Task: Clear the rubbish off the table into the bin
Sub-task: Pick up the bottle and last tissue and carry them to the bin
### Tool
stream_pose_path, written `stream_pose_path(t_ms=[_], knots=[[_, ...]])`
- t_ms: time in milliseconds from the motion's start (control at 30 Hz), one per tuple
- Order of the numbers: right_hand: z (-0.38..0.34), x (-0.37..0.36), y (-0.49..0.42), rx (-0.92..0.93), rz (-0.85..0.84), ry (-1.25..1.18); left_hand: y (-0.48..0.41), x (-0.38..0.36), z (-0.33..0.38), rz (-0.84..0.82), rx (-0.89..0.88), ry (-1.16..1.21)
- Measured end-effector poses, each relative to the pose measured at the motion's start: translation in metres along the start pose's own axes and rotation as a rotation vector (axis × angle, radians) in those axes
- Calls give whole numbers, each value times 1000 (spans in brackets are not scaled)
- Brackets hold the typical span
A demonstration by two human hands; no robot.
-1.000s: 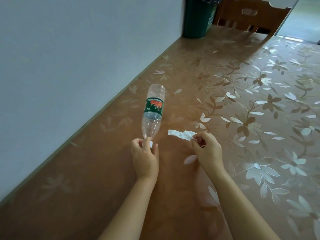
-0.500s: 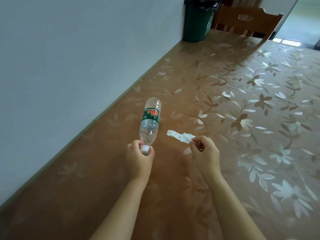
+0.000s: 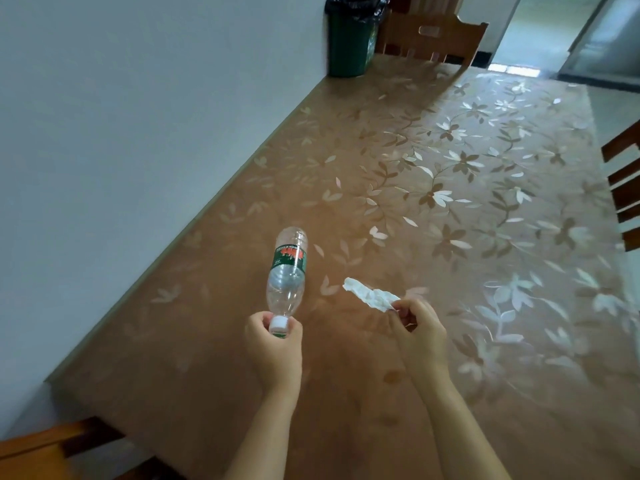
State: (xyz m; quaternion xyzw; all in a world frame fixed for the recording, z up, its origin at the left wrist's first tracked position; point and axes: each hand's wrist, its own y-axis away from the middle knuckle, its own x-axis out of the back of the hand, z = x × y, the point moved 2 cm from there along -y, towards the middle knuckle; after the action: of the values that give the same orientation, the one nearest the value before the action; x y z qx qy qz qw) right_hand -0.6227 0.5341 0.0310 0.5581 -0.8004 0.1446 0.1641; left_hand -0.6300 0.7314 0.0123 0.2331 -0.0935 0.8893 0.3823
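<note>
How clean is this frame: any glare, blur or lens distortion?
Head view: light from the doorway glares off the table at far right; wide-angle stretch leans the bin; corners look soft; the bottle and tissue are fairly sharp.

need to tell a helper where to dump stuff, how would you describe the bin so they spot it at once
Follow the long table with the brown flowered cover along the white wall to its far end. There the bin stands against the wall, beside a wooden chair. It is the only dark green tub, lined with a black bag.
</note>
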Motion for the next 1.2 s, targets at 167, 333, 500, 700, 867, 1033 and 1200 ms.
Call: stream_pose_path(t_ms=[167, 333, 500, 700, 867, 1033, 1200], knots=[[-2, 19, 65, 26, 33, 89, 35, 44, 11, -121, -101, 42], [-23, 44, 121, 138, 117, 227, 65, 82, 25, -298, -251, 75], [-29, 78, 180, 238, 221, 369, 104, 119, 26, -539, -460, 22], [-14, 132, 264, 130, 304, 518, 176, 135, 34, -825, -457, 136], [-5, 194, 328, 31, 435, 547, 238, 134, 43, -1021, -524, 222], [23, 259, 383, -131, 643, 570, 323, 134, 68, -1204, -586, 323], [55, 339, 436, -217, 771, 580, 438, 123, 94, -1282, -703, 393]])
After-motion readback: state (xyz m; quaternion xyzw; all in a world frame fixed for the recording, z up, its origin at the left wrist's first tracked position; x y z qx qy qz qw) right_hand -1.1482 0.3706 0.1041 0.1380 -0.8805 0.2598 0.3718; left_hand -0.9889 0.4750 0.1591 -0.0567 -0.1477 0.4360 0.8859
